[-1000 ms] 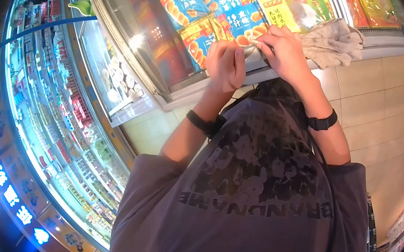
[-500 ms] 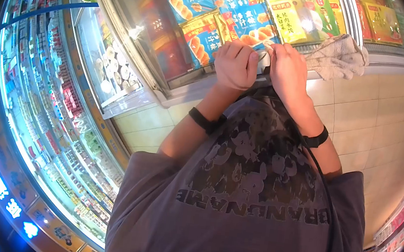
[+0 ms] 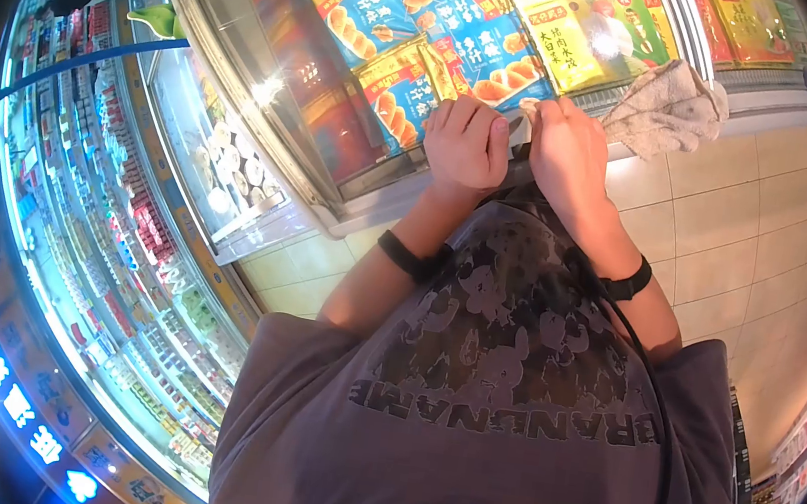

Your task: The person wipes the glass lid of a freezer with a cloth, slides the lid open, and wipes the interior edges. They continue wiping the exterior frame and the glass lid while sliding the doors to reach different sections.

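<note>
My left hand (image 3: 467, 144) is curled closed at the front edge of a glass-topped freezer (image 3: 369, 203); what its fingers hold, if anything, is hidden. Close beside it on the right, my right hand (image 3: 569, 154) is closed around something pale that shows only as a small bit between the two hands. A crumpled grey-white cloth (image 3: 668, 111) lies on the freezer edge, right of my right hand. Beyond my hands, blue and orange food packs (image 3: 474, 44) and yellow packs (image 3: 562, 45) lie inside the freezer.
Lit shelves (image 3: 113, 237) of small packaged goods curve along the left. Another glass-fronted case (image 3: 233, 166) holding round items stands left of the freezer. Beige floor tiles (image 3: 718, 230) show at the right. A black cable (image 3: 664, 465) hangs down over my shirt.
The view has shifted slightly, and the freezer and its packs sit a little differently in it. Both hands remain closed at the freezer edge, slightly lower in view.
</note>
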`<state>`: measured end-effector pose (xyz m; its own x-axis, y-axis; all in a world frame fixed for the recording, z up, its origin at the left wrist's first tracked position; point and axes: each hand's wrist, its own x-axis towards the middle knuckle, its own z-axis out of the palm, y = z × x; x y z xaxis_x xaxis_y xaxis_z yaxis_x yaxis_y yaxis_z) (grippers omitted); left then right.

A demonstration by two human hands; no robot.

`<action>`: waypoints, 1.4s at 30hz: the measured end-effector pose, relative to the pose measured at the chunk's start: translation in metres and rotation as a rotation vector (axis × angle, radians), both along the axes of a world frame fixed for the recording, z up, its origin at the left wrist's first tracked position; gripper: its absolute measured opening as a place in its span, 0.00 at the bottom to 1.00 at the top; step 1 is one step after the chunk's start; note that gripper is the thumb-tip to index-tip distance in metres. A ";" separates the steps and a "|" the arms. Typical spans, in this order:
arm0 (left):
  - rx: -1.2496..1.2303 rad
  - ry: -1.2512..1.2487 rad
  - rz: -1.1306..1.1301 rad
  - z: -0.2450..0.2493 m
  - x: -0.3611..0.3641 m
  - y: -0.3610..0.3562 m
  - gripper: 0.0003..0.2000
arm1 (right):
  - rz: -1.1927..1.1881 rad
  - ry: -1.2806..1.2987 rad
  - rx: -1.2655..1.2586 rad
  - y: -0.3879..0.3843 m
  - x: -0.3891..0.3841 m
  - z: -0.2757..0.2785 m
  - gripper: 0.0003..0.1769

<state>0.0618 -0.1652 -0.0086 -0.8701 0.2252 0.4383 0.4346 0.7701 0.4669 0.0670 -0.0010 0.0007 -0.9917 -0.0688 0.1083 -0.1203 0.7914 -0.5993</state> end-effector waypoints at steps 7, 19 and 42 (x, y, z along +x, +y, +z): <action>0.035 0.048 -0.035 -0.001 0.003 0.001 0.06 | -0.053 0.110 -0.085 -0.004 0.007 0.002 0.03; 0.047 0.093 -0.041 -0.007 0.002 0.001 0.03 | -0.071 0.142 -0.113 -0.008 0.005 -0.014 0.07; 0.053 0.008 0.014 0.000 0.003 0.003 0.03 | -0.041 0.033 0.093 -0.005 0.026 0.001 0.10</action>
<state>0.0650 -0.1617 -0.0085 -0.8697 0.1892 0.4560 0.4276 0.7503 0.5042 0.0932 -0.0065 0.0016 -0.9900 -0.0393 0.1357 -0.1048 0.8483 -0.5191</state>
